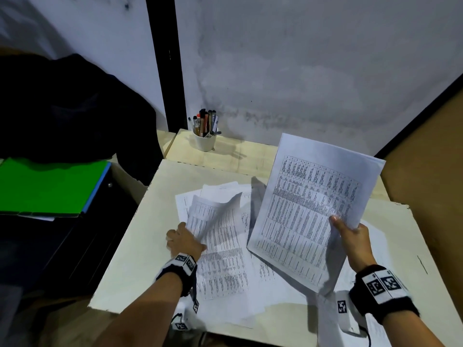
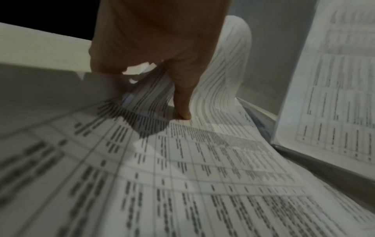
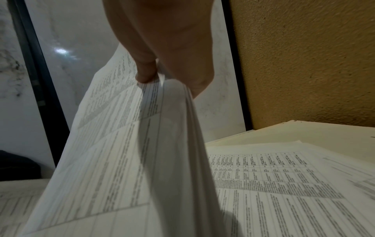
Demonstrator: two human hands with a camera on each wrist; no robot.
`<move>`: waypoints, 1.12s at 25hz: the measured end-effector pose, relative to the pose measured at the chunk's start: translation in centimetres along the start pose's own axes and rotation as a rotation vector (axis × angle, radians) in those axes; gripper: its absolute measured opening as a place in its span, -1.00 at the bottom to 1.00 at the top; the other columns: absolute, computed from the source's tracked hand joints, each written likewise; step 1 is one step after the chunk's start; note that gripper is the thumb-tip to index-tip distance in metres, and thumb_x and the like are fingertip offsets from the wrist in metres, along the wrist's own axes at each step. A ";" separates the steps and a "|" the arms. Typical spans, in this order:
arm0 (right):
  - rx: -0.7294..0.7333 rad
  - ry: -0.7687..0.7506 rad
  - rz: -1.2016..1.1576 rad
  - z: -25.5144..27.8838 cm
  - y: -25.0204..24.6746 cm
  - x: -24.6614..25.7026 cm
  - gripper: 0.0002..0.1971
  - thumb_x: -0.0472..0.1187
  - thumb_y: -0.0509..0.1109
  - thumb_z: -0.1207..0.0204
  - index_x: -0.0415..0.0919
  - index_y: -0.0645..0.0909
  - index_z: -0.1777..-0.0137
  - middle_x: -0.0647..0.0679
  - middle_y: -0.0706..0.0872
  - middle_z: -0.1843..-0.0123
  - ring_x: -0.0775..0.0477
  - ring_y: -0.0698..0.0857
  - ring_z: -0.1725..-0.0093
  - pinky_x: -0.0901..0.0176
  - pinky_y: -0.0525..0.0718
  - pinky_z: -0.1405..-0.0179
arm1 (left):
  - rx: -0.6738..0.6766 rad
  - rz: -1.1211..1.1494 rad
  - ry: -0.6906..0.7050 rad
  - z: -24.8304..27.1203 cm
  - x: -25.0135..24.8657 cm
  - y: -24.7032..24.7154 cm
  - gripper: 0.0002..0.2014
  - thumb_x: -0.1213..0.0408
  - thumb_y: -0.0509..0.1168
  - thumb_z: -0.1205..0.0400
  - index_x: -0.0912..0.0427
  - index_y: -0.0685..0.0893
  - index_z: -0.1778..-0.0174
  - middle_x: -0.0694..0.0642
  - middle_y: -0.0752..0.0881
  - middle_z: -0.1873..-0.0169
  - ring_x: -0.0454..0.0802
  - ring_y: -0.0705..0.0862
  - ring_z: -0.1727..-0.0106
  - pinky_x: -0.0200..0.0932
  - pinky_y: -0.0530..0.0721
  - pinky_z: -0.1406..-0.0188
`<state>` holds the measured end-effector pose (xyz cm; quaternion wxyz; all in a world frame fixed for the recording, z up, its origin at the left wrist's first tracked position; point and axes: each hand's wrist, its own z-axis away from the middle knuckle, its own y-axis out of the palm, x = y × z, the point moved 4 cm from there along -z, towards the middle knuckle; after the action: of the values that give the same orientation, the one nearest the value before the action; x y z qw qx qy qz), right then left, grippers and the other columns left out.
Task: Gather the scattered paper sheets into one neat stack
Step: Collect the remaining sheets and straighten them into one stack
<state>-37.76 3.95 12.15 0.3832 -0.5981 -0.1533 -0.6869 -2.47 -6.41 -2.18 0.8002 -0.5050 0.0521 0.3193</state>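
Several printed sheets (image 1: 225, 266) lie overlapped on the cream table (image 1: 140, 246), before a white pen cup (image 1: 204, 141). Right hand (image 1: 355, 244) pinches a raised bundle (image 1: 308, 209); left hand (image 1: 184, 240) pinches one curling sheet (image 1: 215, 211).

The right hand (image 3: 162, 48) pinches a bundle of printed sheets (image 3: 113, 144) at its upper edge, lifted above the table (image 3: 304, 133). More printed sheets (image 3: 284, 184) lie flat near the table's far edge.

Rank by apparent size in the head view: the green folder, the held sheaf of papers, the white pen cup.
1. Held sheaf of papers, though it is raised nearer the camera, which inflates it.
2. Green folder, partly covered by dark cloth.
3. White pen cup, clearly smallest.
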 end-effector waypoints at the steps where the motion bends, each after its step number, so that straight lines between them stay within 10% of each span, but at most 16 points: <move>1: -0.003 -0.002 -0.004 0.1 -0.1 0.0 -0.88 -0.34 0.36 -0.53 -0.38 0.53 0.00 -0.24 0.62 0.02 0.02 0.56 0.32 0.20 0.49 0.37 | 0.005 0.014 -0.037 -0.2 0.1 0.0 -0.11 0.20 0.59 -0.27 0.31 0.21 -0.40 0.39 0.30 -0.37 0.34 0.42 -0.35 0.14 0.53 -0.33; 11: -0.017 -0.005 -0.034 0.6 -1.4 -0.6 -0.88 -0.34 0.37 -0.52 -0.37 0.55 0.01 -0.08 0.63 0.28 -0.13 0.59 0.24 0.15 0.55 0.30 | 0.053 -0.177 -0.105 0.5 0.0 0.8 -0.63 0.17 0.29 -0.51 0.27 0.53 -0.18 0.33 0.45 -0.28 0.31 0.43 -0.32 0.10 0.43 -0.36; 16: -0.020 -0.001 -0.014 0.0 -2.5 -0.8 -0.89 -0.30 0.39 -0.52 -0.34 0.56 0.06 -0.23 0.63 0.09 -0.18 0.60 0.10 -0.01 0.52 0.06 | -0.044 0.097 0.194 2.1 -0.5 -0.3 -0.83 0.26 0.20 -0.54 0.27 0.55 0.05 0.29 0.73 0.14 0.22 0.65 0.22 -0.10 0.58 0.25; 24: -0.054 0.005 -0.016 -1.3 -4.0 -0.8 -0.84 -0.27 0.40 -0.52 -0.37 0.55 0.02 -0.20 0.66 0.13 -0.19 0.61 0.10 0.00 0.52 0.05 | -0.117 0.473 0.428 3.8 -1.2 -6.9 -0.85 0.31 0.40 -0.50 0.32 0.66 0.30 0.09 0.61 0.53 0.00 0.51 0.55 -0.31 0.42 0.65; 28: -0.072 0.023 -0.024 -2.1 -4.2 -1.0 -0.83 -0.27 0.39 -0.52 -0.37 0.52 0.01 -0.25 0.64 0.05 -0.18 0.61 0.19 0.00 0.52 0.03 | -0.071 0.651 0.343 3.8 0.1 -6.6 -0.81 0.41 0.42 -0.47 0.45 0.70 0.07 0.08 0.67 0.44 -0.09 0.59 0.46 -0.19 0.63 0.32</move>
<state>-42.23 5.63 11.79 0.3551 -0.6017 -0.1312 -0.7033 0.40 -5.00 4.72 0.6183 -0.5356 0.3322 0.4696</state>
